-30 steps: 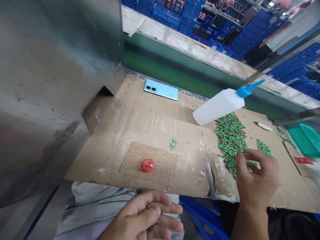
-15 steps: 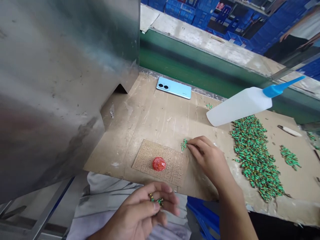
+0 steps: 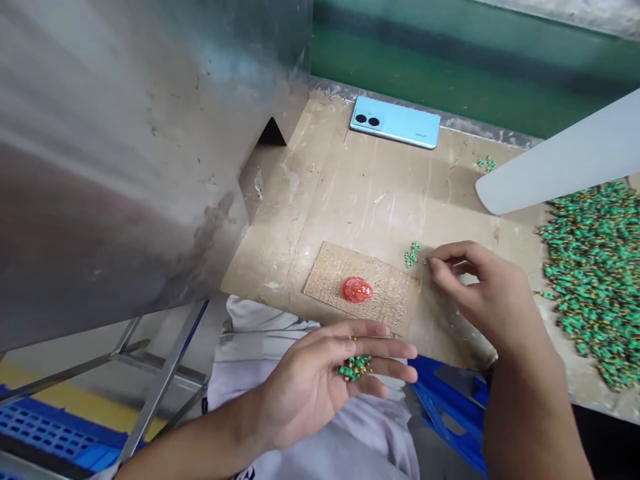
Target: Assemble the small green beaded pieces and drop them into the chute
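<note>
My left hand is turned palm up, its fingers loosely curled around a cluster of small green-and-gold pieces. To the right, my right hand has thumb and forefinger pinched together, with one small green piece at their tips. Just left of those fingertips lies a little group of the same pieces on the tabletop. A glossy red blob sits on a speckled cardboard rectangle between the two hands. A large heap of green-and-gold pieces spreads beyond my right wrist.
A light-blue phone lies at the table's back edge. A white bottle leans over the heap, with a few green pieces beside its base. On the left stands a big metal panel. A blue stool shows below the table.
The view has shifted lower and closer. My left fingers have spread, showing more of the pieces in them. My right fingertips have drawn slightly away from the little group, with one piece at their tips.
</note>
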`<state>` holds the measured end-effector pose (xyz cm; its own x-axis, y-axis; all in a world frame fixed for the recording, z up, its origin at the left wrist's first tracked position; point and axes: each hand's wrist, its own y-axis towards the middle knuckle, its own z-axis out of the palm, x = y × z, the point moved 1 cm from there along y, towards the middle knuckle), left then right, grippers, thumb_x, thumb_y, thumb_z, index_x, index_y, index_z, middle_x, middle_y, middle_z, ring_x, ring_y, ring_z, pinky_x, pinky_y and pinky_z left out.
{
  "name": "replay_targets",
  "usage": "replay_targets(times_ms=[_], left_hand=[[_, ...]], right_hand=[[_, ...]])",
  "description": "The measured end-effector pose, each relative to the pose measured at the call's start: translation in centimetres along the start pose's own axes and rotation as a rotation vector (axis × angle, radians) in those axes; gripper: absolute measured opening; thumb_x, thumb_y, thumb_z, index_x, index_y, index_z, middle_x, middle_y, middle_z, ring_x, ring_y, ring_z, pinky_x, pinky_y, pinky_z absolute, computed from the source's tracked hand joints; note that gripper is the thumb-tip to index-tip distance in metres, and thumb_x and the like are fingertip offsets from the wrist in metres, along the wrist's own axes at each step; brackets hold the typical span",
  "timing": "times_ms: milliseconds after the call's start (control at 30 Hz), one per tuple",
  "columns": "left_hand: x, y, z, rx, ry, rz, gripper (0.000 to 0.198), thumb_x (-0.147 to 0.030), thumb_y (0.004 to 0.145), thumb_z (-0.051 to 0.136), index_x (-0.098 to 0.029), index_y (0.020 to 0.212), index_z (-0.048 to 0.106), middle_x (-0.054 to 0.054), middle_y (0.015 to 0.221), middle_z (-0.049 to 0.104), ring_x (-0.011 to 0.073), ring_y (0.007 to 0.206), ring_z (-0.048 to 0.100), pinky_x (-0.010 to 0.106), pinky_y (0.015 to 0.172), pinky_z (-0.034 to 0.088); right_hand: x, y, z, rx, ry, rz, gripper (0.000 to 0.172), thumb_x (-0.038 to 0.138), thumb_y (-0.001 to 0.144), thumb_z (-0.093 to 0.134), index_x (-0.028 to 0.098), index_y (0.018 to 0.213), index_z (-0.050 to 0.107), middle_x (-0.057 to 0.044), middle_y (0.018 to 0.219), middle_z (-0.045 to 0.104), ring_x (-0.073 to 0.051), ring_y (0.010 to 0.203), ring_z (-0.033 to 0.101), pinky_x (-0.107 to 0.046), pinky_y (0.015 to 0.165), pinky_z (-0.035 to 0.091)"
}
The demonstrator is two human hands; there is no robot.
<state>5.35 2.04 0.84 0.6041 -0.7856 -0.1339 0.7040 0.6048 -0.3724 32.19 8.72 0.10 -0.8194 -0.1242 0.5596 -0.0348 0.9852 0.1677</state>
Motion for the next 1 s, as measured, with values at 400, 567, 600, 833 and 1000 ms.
replay_targets(times_ms=[400, 567, 600, 833, 1000], left_hand=[[0.1, 0.2, -0.3, -0.080, 0.166, -0.079, 0.023, -0.037, 0.096, 0.079, -0.014, 0.090, 0.076, 0.008, 0.100, 0.081, 0.0156, 0.078, 0.080, 0.016, 0.054, 0.051], [0.3, 0.6, 0.2, -0.150, 0.451, -0.089, 0.034, -0.048, 0.094, 0.078, -0.014, 0.102, 0.079, 0.002, 0.076, 0.070, 0.0054, 0.052, 0.053, 0.017, 0.045, 0.029], [0.4, 0.6, 0.4, -0.137, 0.489, -0.079, 0.038, -0.051, 0.095, 0.076, -0.014, 0.104, 0.078, 0.003, 0.075, 0.070, 0.0058, 0.053, 0.051, 0.018, 0.046, 0.031], [0.2, 0.1, 1.0, -0.216, 0.745, 0.077, 0.028, -0.044, 0.100, 0.070, -0.016, 0.103, 0.075, -0.001, 0.070, 0.066, 0.0080, 0.053, 0.044, 0.022, 0.052, 0.036], [0.0, -0.4, 0.6, -0.255, 0.876, 0.105, 0.021, -0.038, 0.101, 0.069, -0.018, 0.100, 0.075, 0.000, 0.070, 0.070, 0.0125, 0.061, 0.059, 0.024, 0.061, 0.046]], right_hand=[[4.2, -4.0, -0.9, -0.131, 0.305, 0.054, 0.006, 0.020, 0.094, 0.076, 0.026, 0.094, 0.076, -0.002, 0.088, 0.079, -0.019, 0.077, 0.074, -0.030, 0.069, 0.060], [7.3, -6.5, 0.5, 0.036, 0.738, 0.056, 0.014, 0.011, 0.094, 0.074, 0.024, 0.096, 0.077, -0.005, 0.093, 0.078, -0.021, 0.086, 0.076, -0.030, 0.071, 0.065], [7.6, -6.8, 0.9, 0.054, 0.772, 0.045, 0.014, 0.011, 0.094, 0.073, 0.024, 0.096, 0.077, -0.005, 0.094, 0.076, -0.021, 0.089, 0.076, -0.030, 0.074, 0.066], [8.3, -8.1, 2.8, 0.057, 0.809, 0.013, 0.013, 0.012, 0.094, 0.073, 0.023, 0.097, 0.078, -0.004, 0.096, 0.068, -0.018, 0.093, 0.070, -0.028, 0.079, 0.063], [8.3, -8.9, 2.8, -0.016, 0.609, -0.152, 0.029, -0.002, 0.089, 0.069, 0.020, 0.108, 0.074, -0.004, 0.097, 0.067, -0.017, 0.086, 0.070, -0.028, 0.073, 0.062]])
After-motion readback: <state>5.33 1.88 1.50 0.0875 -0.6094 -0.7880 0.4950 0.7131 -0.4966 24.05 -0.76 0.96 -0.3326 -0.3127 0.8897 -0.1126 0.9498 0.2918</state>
